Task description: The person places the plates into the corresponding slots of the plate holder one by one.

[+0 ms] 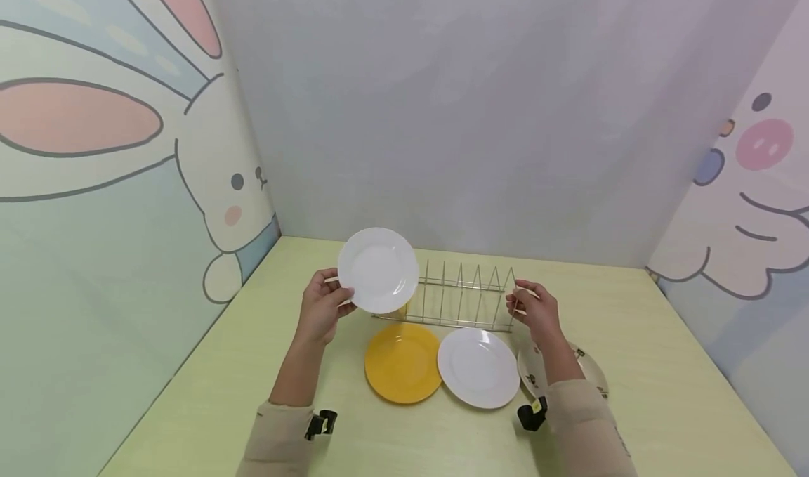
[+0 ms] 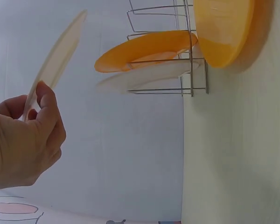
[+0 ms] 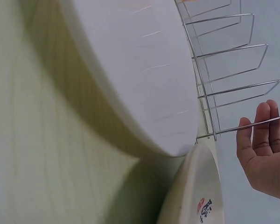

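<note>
The white plate [image 1: 378,270] is in the air at left, near the wire rack [image 1: 459,294] but apart from it; the left hand [image 1: 322,308] pinches its edge. In the rack's left end stand another white plate [image 2: 154,76] and an orange plate [image 2: 144,45]. Nearer, on the table [image 1: 208,407], lie a second orange plate [image 1: 402,364], a third white plate [image 1: 478,368] and a patterned plate [image 1: 590,369]. The right hand [image 1: 537,308] grips the rack's right end.
</note>
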Available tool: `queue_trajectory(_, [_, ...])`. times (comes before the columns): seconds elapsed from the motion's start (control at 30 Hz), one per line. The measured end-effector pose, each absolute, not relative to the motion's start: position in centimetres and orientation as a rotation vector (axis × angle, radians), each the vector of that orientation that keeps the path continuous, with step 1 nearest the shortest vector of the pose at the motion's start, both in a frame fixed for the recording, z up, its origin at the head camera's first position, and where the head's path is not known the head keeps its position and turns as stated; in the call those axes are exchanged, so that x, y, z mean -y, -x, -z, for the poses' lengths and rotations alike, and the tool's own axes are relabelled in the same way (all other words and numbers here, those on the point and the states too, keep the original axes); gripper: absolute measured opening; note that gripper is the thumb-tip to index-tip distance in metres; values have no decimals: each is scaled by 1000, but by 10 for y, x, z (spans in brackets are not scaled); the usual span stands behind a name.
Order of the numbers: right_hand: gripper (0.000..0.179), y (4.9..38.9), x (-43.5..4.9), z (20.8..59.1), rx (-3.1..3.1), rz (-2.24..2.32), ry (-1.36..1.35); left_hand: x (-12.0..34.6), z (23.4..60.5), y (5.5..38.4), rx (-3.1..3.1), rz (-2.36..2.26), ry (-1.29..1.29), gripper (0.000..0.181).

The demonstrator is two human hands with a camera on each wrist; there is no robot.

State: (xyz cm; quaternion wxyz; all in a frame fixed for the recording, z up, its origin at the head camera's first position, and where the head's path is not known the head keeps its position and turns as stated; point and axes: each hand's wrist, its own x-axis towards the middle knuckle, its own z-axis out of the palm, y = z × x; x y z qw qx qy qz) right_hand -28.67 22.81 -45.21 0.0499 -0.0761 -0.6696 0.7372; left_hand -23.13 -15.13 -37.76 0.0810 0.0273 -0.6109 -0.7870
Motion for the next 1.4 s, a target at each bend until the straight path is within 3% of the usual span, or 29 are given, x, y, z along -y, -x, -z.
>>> queue_trajectory(0.53, [22, 287, -231, 454, 2026, -2226, 228, 106, 377, 250, 1607, 2317, -90, 39])
queue_trajectory(1.07, [36, 287, -229, 456, 1983, -2258, 203, 71, 396, 269, 1642, 2170, -99, 35])
queue_trajectory(1.4, [23, 287, -227, 457, 1970, -2272, 198, 56, 407, 270, 1700, 2057, -91, 33])
